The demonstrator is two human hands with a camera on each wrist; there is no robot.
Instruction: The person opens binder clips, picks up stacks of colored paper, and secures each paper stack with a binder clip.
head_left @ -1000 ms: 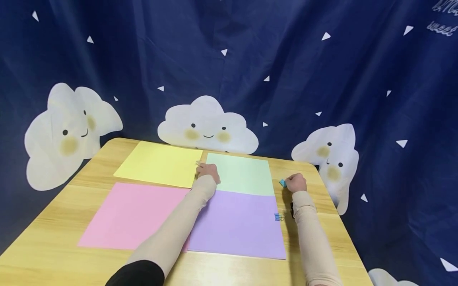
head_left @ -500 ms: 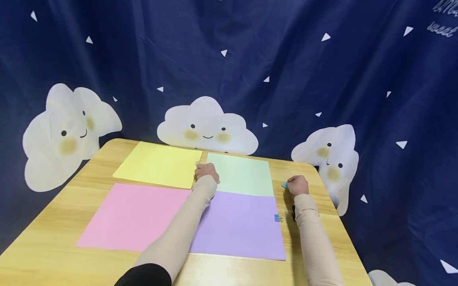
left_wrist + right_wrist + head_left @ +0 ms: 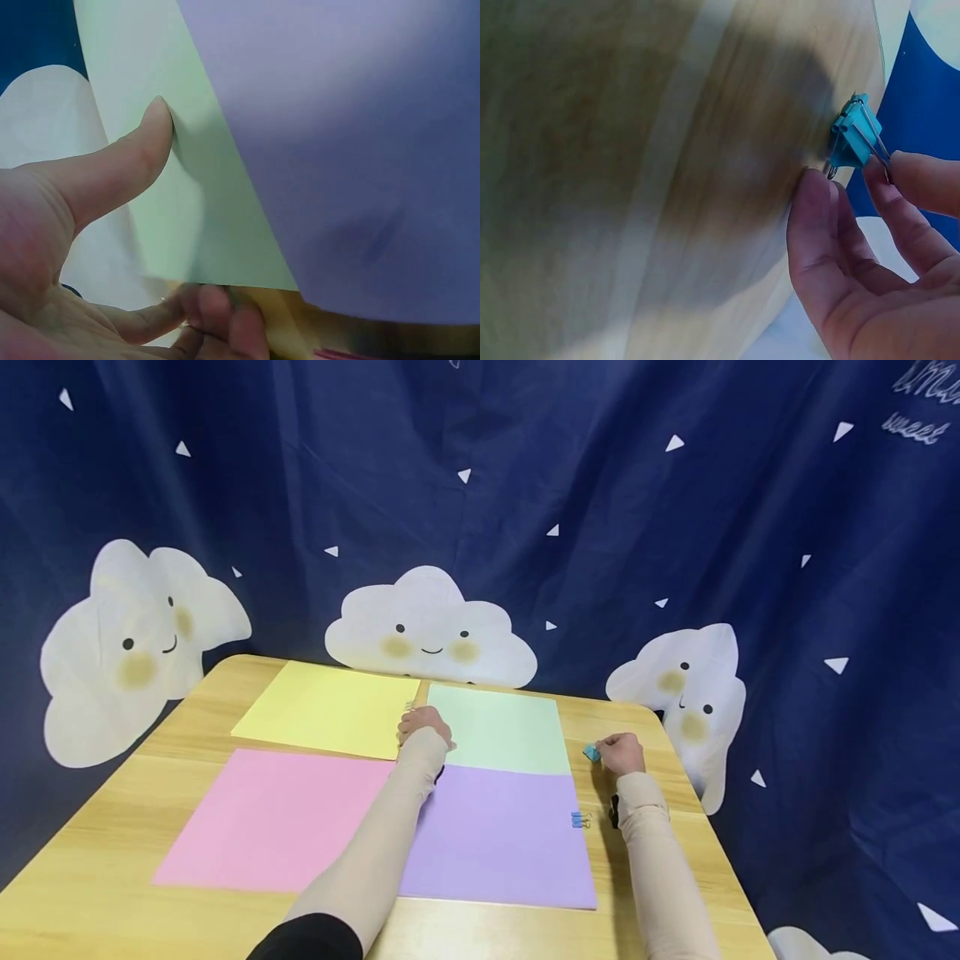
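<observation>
In the head view my right hand [image 3: 622,753] is right of the mint-green sheet [image 3: 502,727]. Its thumb and a finger pinch a wire handle of a teal binder clip [image 3: 857,133], held tilted over the wooden table. My left hand [image 3: 426,727] is at the green sheet's left edge, its thumb lying on that sheet in the left wrist view. The other fingers reach past the edge, partly hidden, toward the yellow sheet [image 3: 330,706]. Wire clip handles [image 3: 410,706] show just beyond them. A blue binder clip [image 3: 577,819] grips the right edge of the purple sheet [image 3: 495,843].
A pink sheet [image 3: 277,818] lies at the front left of the wooden table [image 3: 90,835], partly under the left forearm. The purple sheet adjoins the green one. A dark blue curtain [image 3: 450,518] printed with clouds hangs behind the table.
The right hand has lowered slightly and the clip in its fingers has turned a little. The left hand stays at the green sheet's edge. The head view has shifted slightly.
</observation>
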